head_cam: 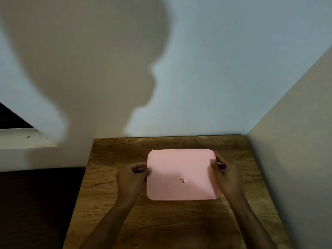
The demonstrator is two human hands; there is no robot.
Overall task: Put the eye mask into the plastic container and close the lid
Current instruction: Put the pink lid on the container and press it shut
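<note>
Flat pink rounded-rectangle plastic lid [182,174] lay between my hands, long axis left-right, mid wooden table [125,218] | left hand [132,174] fingers curled at its left edge | right hand [225,174] pinched right edge | eye mask unseen

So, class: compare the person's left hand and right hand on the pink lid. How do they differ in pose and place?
The left hand sits at the pink lid's left edge, fingers curled into a loose fist; the right hand is at the right edge, fingers straighter, reaching along the far corner. The left hand meets the lid midway along its side; the right hand sits further back. Both touch the lid from the sides above the wooden table.
</note>
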